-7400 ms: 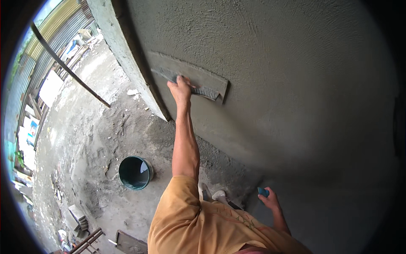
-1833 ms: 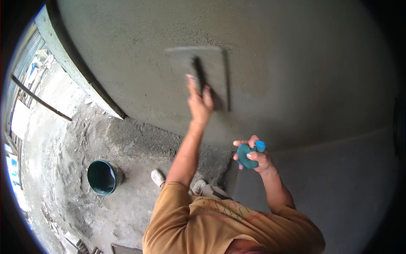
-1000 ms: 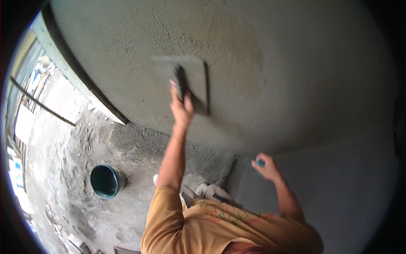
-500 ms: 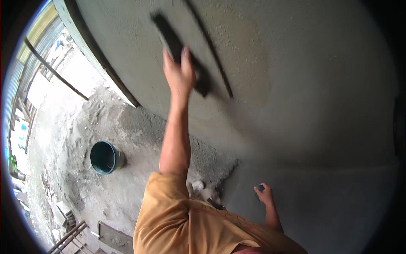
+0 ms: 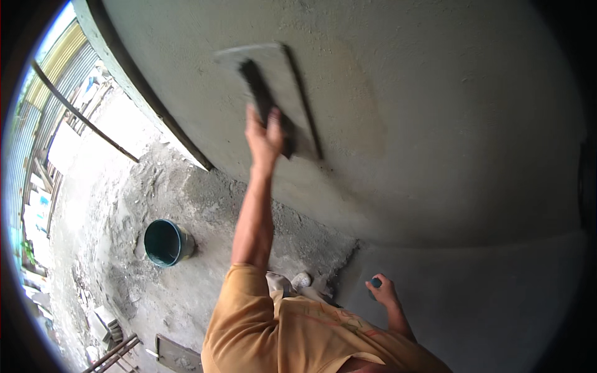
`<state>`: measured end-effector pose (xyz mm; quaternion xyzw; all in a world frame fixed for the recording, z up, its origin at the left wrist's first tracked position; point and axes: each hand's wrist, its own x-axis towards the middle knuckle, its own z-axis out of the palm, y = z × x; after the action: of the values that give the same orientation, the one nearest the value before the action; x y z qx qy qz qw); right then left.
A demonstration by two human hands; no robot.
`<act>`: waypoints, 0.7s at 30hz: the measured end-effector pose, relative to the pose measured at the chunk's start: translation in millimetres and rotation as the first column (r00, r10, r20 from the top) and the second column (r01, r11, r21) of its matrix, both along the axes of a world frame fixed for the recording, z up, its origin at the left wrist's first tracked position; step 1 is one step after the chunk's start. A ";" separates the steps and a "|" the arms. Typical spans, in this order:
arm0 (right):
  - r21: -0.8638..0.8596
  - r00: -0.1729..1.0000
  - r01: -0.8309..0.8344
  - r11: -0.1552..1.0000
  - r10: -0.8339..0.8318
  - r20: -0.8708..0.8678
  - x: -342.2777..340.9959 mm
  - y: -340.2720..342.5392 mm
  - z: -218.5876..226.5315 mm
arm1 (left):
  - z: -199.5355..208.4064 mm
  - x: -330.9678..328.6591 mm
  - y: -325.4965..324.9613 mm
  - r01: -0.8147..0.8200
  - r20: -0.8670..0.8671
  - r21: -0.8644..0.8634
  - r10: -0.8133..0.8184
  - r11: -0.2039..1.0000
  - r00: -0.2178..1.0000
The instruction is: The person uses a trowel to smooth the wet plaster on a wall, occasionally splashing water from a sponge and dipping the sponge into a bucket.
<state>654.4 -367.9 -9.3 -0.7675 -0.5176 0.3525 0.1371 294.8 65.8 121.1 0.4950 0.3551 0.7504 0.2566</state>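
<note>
My left hand [image 5: 264, 140] is wrapped round the dark handle of a plastering float [image 5: 283, 84]. The float's flat rectangular plate lies against, or very near, the grey plastered wall [image 5: 435, 124]. Lower right, close to my body, my right hand [image 5: 384, 290] is closed on a tool with a rounded dark green handle end [image 5: 376, 282]. The rest of that tool is hidden or too dim to name. A browner patch [image 5: 367, 112] shows on the wall just right of the float.
A dark green bucket [image 5: 169, 242] stands on the rough, dusty ground at left. The wall's edge [image 5: 149, 93] runs down at upper left, with a thin pole [image 5: 84, 115] beyond it. Blocks [image 5: 106, 326] and a flat framed board [image 5: 177, 354] lie lower left.
My left hand and the float have come down the picture, nearer my body, and the float's top edge is now visible. My right hand stays closed, shifted slightly left. The whole view has shifted a little.
</note>
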 end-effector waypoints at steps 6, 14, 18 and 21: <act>0.033 0.999 -0.052 0.998 0.052 0.005 -10.4 37.5 16.3 | 176.8 25.1 -11.6 0.122 -0.469 0.074 -0.073 0.990 0.880; -0.017 0.998 -0.025 1.000 0.024 -0.056 -8.1 40.2 -9.9 | 0.7 -13.5 -1.1 0.027 -0.342 -0.036 -0.038 0.999 0.939; 0.010 0.995 -0.088 0.996 0.088 -0.055 -21.1 34.7 -1.4 | 114.1 -16.7 23.4 0.135 -0.479 0.283 0.018 0.950 0.878; 0.073 0.995 -0.062 0.995 0.067 -0.069 -27.3 45.3 14.3 | 151.0 -73.0 54.5 0.017 -0.291 0.126 0.021 0.992 0.956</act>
<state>627.0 -322.6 5.0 -0.7319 -0.5492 0.3652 0.1710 221.8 120.3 272.1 0.6152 0.3412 0.6904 0.1687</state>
